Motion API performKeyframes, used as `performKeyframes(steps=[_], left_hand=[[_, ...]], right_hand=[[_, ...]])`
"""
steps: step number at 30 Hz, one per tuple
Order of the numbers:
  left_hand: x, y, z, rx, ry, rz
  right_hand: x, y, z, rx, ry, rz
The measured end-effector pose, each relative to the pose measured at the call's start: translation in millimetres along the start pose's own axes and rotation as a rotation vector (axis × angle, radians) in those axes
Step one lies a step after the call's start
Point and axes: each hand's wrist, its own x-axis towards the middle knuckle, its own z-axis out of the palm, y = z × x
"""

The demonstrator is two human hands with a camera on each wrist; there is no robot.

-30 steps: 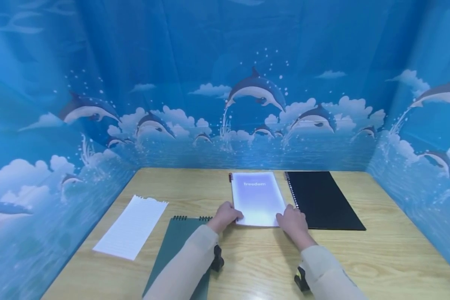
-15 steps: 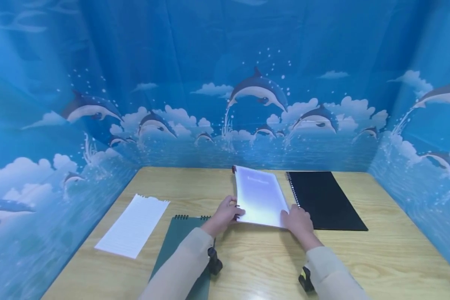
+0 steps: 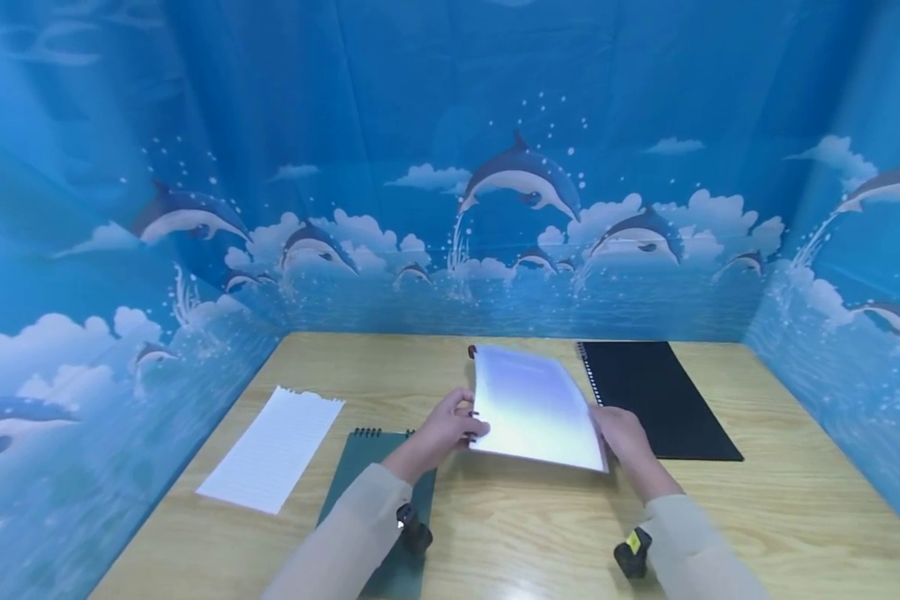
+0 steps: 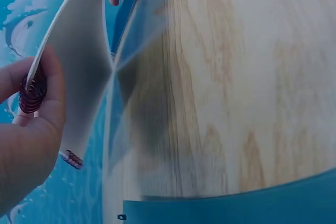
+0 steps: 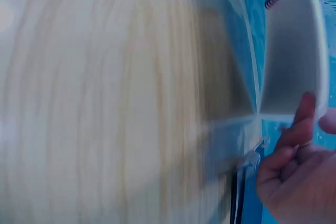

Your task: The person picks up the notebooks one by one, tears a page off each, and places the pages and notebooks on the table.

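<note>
A pale purple and white spiral notebook (image 3: 536,408) is lifted off the table near the middle, its near edge raised and its sheet bent. At its bound left edge, my left hand (image 3: 450,429) pinches the near corner, with the dark red coil (image 4: 32,94) between thumb and fingers in the left wrist view. My right hand (image 3: 626,433) grips the right edge, thumb on one side and fingers against the pale underside (image 5: 291,56) in the right wrist view. The cover's lettering is too faint to read now.
A black spiral notebook (image 3: 660,400) lies right of the hands on the wooden table (image 3: 525,533). Beneath the left forearm is a dark green spiral notebook (image 3: 352,467). A torn lined sheet (image 3: 273,450) lies at the left. A dolphin-printed curtain (image 3: 390,167) surrounds the table.
The purple notebook has gone from lying flat to raised and bent. My right hand has moved right and now grips its right edge; the left hand holds the coil corner.
</note>
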Motion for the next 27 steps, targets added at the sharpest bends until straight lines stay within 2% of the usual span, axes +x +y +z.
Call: performKeyframes(steps=[4,8,10,12,14,19,24,27], left_hand=[[-10.8,2.7,1.3,0.003,-0.056,0.000],[-20.3,7.8,3.8,0.042,-0.105,0.002],[-25.4,9.9,4.8,0.063,-0.129,0.003],[-30.8,10.7,5.7,0.073,-0.159,0.004],[-37.1,10.9,6.4,0.081,-0.179,0.002],[-54.6,10.1,9.3,0.130,-0.188,-0.006],[-71.4,7.6,12.8,0.204,-0.215,-0.009],[-82.4,6.3,13.8,0.288,-0.250,-0.021]], right_hand=[[11.8,10,-9,0.074,0.017,0.000],[36.3,32,-15,0.117,0.042,-0.080],[39.7,37,-19,0.144,0.037,-0.115],[35.4,35,-24,0.183,0.027,-0.111],[20.6,24,-30,0.194,-0.011,-0.116],[-8.3,0,-42,0.143,-0.082,-0.169],[-16.8,-4,-47,0.065,-0.101,-0.197],[-20.2,-2,-50,0.023,-0.123,-0.215]])
